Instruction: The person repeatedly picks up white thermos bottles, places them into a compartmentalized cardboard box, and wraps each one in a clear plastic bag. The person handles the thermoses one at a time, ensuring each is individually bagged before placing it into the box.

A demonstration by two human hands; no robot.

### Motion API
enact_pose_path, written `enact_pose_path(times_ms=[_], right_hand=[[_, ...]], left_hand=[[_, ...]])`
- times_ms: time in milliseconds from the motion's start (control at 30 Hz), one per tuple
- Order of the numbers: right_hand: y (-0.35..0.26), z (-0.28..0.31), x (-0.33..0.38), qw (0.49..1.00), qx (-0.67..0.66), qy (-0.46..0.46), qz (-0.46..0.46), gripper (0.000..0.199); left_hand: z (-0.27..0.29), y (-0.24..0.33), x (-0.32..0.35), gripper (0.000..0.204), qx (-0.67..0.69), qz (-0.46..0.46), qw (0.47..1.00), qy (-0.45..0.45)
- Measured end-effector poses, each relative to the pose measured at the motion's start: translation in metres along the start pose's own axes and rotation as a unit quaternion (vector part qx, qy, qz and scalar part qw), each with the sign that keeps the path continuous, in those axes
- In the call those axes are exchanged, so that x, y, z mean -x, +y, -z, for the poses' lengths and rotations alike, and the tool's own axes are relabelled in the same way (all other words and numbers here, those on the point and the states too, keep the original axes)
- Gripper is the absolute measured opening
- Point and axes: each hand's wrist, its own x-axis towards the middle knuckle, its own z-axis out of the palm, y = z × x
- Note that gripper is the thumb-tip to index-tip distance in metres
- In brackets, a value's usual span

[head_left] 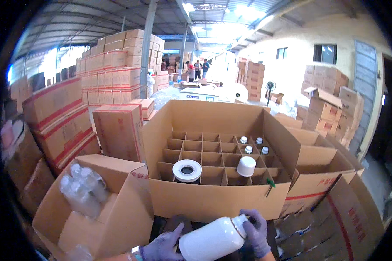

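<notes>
We hold a glossy white cylindrical plastic bottle (pixel 211 240) tilted, just nearside of a divided brown cardboard carton (pixel 217 195): purple-gloved left hand (pixel 163 248) cupping its base, purple-gloved right hand (pixel 256 232) gripping its neck. We judge this neck handling; next calls for steady support.

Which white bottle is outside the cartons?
The large, tilted white bottle between your left hand and right hand; the other white tops show inside the divided carton.

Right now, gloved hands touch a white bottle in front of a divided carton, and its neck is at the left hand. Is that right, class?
No: the neck is at the right hand; the left hand is by the base. The head view shows this. The white bottle, gloves and divided carton are as stated.
</notes>
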Motion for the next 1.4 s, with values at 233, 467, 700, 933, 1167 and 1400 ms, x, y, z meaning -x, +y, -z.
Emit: enact_pose_path(times_ms=[233,467,700,933,1167,1400], right_hand=[[0.061,-0.046,0.031,0.987,0.13,-0.083,-0.038,0.04],[0.106,-0.016,0.044,0.985,0.135,-0.101,-0.038,0.018],[0.123,-0.033,0.048,0.828,-0.415,-0.055,-0.374,0.036],[0.056,-0.051,0.06,0.894,-0.354,0.033,-0.271,0.037],[-0.074,-0.039,0.026,0.948,0.119,-0.012,0.295,0.059],[-0.113,-0.045,0.029,0.949,0.012,-0.104,0.297,0.064]], left_hand=[[-0.096,-0.145,0.048,0.086,-0.023,-0.084,0.991,0.1],[-0.078,-0.078,0.017,0.079,-0.047,-0.114,0.966,0.226],[-0.038,-0.018,-0.006,0.07,0.051,-0.316,0.9,0.295],[-0.037,-0.031,-0.002,0.063,0.139,-0.179,0.934,0.278],[-0.024,0.022,-0.01,0.052,0.397,-0.155,0.899,0.098],[-0.034,0.032,0.008,0.077,0.17,-0.179,0.966,0.076]])
